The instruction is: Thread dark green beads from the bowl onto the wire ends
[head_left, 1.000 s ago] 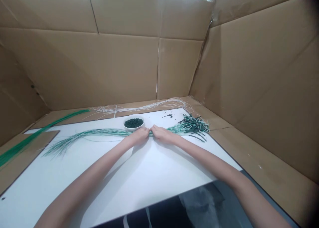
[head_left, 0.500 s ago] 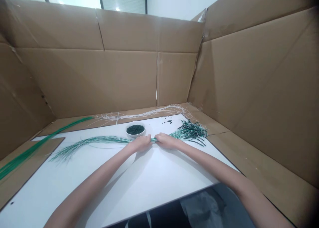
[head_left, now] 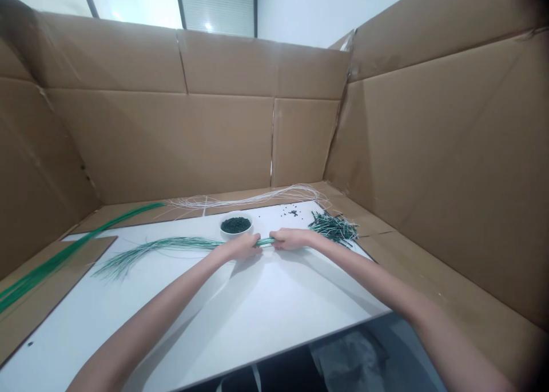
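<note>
A long bundle of thin green and whitish strands [head_left: 171, 243] stretches across the white board. My left hand [head_left: 243, 246] is closed around its middle, and a short length shows between my hands. My right hand [head_left: 290, 239] grips the same bundle a little farther right. Leftward the strands fan out loosely on the board. Beyond my right hand lies a thick cluster of dark green pieces [head_left: 332, 229] mixed with pale strands. Just behind my left hand stands a white bowl [head_left: 237, 235] filled with small dark green beads [head_left: 235, 225].
A few loose dark beads [head_left: 293, 212] are scattered at the back right. Bright green strands [head_left: 81, 248] lie at the left, and white strands [head_left: 253, 198] run along the back edge. Tall cardboard walls [head_left: 163, 146] enclose the white board [head_left: 240, 323].
My right hand has slid slightly right, so the gap between my hands is wider and shows more of the bundle. The camera view has shifted a little.
</note>
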{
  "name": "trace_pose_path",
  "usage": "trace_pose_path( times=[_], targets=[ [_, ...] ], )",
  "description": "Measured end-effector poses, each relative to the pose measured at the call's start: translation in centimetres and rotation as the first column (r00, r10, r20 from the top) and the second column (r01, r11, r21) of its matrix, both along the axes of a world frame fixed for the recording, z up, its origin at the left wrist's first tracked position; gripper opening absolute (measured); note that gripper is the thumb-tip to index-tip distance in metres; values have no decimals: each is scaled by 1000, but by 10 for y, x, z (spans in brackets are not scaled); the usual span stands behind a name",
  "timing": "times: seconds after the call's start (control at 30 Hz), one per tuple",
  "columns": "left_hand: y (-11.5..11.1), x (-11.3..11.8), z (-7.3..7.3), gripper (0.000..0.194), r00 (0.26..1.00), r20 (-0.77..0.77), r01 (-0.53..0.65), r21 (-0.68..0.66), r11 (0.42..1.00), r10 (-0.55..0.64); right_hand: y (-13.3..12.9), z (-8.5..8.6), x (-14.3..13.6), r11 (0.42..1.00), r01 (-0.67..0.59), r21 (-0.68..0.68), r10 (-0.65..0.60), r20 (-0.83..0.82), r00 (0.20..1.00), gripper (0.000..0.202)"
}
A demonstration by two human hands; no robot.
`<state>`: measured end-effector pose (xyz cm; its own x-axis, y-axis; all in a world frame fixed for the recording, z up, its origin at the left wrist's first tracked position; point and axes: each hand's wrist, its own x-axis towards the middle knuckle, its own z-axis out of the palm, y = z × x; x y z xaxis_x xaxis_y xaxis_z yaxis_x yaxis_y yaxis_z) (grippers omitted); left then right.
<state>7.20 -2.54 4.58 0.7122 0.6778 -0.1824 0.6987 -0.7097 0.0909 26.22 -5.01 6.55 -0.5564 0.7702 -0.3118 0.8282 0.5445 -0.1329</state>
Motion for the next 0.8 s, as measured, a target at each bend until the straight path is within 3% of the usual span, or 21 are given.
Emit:
trace_pose_path(
  times=[0.17, 0.4, 0.63, 0.8],
  targets=[
    [-6, 1, -1, 25, 1000, -28, 12, -23, 1000, -13, 2, -8, -1, 999, 13, -41, -13, 17, 1000, 32],
    [-9, 12, -3, 28, 998, -61, -2, -48, 999, -1, 0, -10, -6, 996, -11, -90, 13, 25, 1000, 24],
    [-3, 5, 7, 39, 999, -12, -35, -129, 991, 33, 2, 6, 2, 982, 17, -189, -26, -45, 999, 20],
    [0, 2, 16, 41, 997, 60, -44, -168, 985, 54, 7, 19, 8, 970, 21, -242, -55, -134, 989, 28]
  ],
)
